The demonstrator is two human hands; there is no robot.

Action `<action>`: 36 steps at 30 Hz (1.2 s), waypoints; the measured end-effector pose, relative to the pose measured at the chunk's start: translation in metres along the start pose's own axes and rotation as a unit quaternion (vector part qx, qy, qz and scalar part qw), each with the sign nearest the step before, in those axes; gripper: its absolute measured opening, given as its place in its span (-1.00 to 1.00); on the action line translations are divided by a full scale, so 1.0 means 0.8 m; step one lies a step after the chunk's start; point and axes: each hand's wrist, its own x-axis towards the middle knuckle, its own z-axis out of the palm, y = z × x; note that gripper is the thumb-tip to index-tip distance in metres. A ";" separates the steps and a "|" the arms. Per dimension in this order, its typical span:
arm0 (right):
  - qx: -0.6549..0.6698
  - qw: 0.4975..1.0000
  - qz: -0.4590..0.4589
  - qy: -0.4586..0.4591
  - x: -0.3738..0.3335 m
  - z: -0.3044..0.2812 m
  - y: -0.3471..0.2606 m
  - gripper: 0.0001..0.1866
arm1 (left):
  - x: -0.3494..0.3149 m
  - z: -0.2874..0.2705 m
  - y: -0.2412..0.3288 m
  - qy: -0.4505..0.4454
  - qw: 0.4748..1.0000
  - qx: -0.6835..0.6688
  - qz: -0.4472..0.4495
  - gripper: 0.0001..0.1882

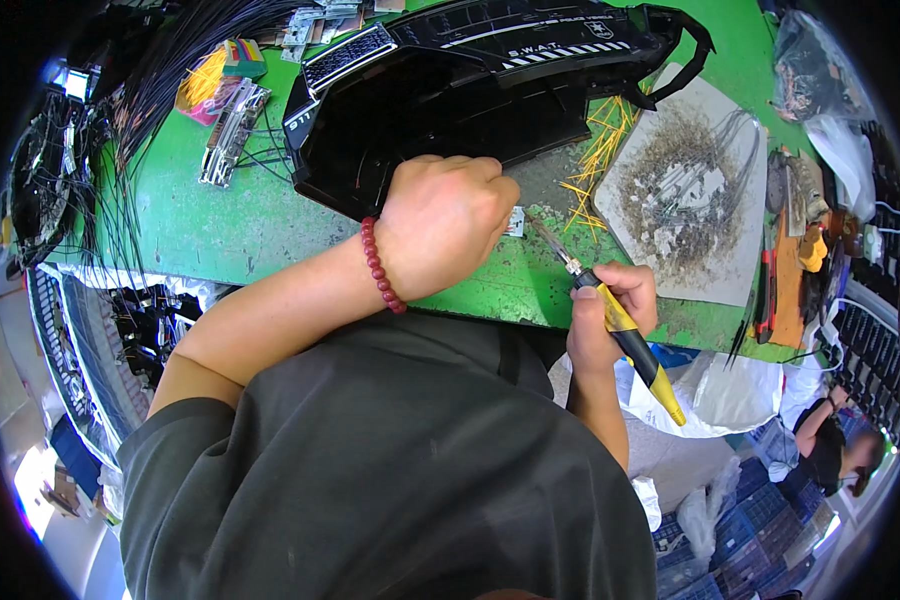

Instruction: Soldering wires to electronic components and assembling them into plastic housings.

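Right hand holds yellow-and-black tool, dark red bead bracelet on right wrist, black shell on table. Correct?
No: the head view shows the bead bracelet on the left wrist. The right hand does hold the yellow-and-black tool, and the black shell is on the table.

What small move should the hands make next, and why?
Probably ease the soldering iron slightly left toward the small pale board: the right hand holds it with its tip just beside that board, near the left hand.

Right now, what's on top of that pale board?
On the pale board: dark residue and whitish scraps. The surface beneath them is hidden, like whatever the overlapping black plastic shell covers.
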 end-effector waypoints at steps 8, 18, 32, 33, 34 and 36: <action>0.007 1.000 -0.029 0.001 -0.003 -0.002 0.002 -0.76 | 0.001 0.001 0.000 0.002 1.000 -0.002 0.002 -0.88; -0.019 0.997 -0.065 -0.038 -0.003 -0.003 -0.003 -0.76 | 0.001 0.004 0.005 0.028 1.000 0.006 0.013 -0.86; -0.033 0.996 -0.069 -0.050 -0.001 0.000 -0.005 -0.75 | -0.001 0.007 0.005 0.029 1.000 -0.002 0.001 -0.87; -0.037 0.995 -0.070 -0.056 0.000 0.000 -0.006 -0.76 | -0.001 0.007 0.005 0.028 1.000 -0.004 -0.001 -0.87; -0.037 0.995 -0.070 -0.056 0.000 0.000 -0.007 -0.76 | -0.001 0.007 0.004 0.028 1.000 -0.004 -0.001 -0.87; -0.061 0.994 -0.068 -0.066 0.000 0.000 -0.008 -0.76 | -0.002 0.008 0.004 0.029 1.000 -0.003 -0.001 -0.87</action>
